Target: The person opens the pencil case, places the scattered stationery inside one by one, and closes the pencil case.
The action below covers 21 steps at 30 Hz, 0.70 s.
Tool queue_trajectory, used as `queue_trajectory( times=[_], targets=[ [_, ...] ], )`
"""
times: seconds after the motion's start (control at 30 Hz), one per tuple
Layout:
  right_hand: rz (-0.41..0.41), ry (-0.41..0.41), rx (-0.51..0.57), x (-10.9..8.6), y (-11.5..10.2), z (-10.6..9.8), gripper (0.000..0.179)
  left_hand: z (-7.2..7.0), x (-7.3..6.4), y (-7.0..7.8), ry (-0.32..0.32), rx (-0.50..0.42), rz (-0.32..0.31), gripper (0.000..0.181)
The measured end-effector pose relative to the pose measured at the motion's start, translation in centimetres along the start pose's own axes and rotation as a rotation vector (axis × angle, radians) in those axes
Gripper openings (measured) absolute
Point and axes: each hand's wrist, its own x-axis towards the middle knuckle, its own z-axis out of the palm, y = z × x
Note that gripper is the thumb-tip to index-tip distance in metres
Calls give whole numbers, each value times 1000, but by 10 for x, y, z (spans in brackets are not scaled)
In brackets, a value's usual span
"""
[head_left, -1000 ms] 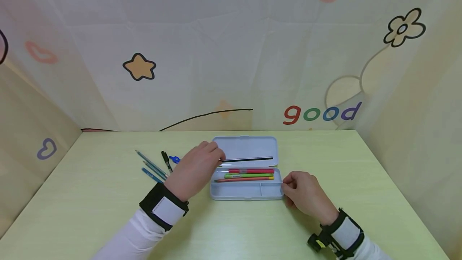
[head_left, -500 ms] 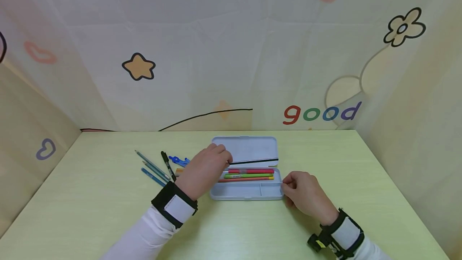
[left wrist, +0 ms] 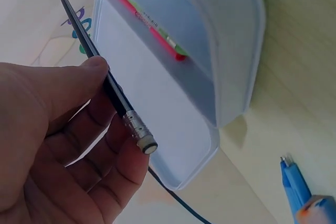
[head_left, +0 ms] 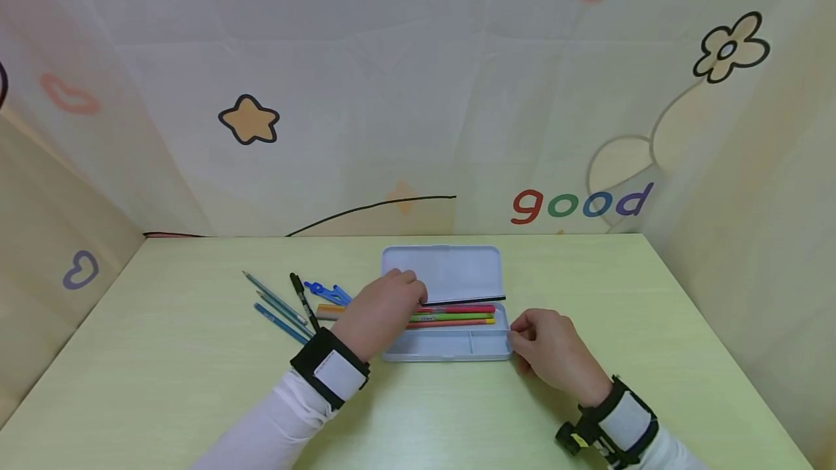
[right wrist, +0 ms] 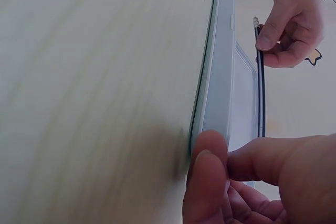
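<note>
A black pencil [head_left: 466, 302] with a metal ferrule and eraser end [left wrist: 142, 135] is pinched between the thumb and fingers of my left hand [head_left: 382, 314]. It hovers lengthwise over the back of an open light-blue pencil case [head_left: 424, 345], whose lid [head_left: 451, 267] lies folded back. Inside the case's rear compartment lie a red pen [head_left: 473, 309], a green pen [head_left: 457, 316] and a reddish pencil [head_left: 451, 323]. My left hand hides their left ends. At the case's right end, my right hand [head_left: 555, 350] grips the rim between thumb and fingers [right wrist: 210, 166].
Left of the case lie several blue pencils [head_left: 274, 297], a black marker [head_left: 303, 299], a blue drawing compass [head_left: 329, 292] and an orange-and-grey item [head_left: 329, 309], partly behind my left hand. A printed curtain [head_left: 418, 129] stands behind the table [head_left: 163, 354].
My left hand has moved right and toward me with the black pencil, from over the lid to the case's rear compartment. The compass has come into fuller view. My right hand stays put.
</note>
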Motion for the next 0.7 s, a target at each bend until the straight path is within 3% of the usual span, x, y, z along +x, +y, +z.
queue_trajectory(
  times=[0.33, 0.7],
  targets=[
    [-7, 3, 8, -1, -2, 0, 6, 12, 3, 2, -55, -3, -17, 11],
    [-17, 2, 7, 0, -3, -1, 6, 14, 1, 1, -81, -65, -28, 8]
  ],
)
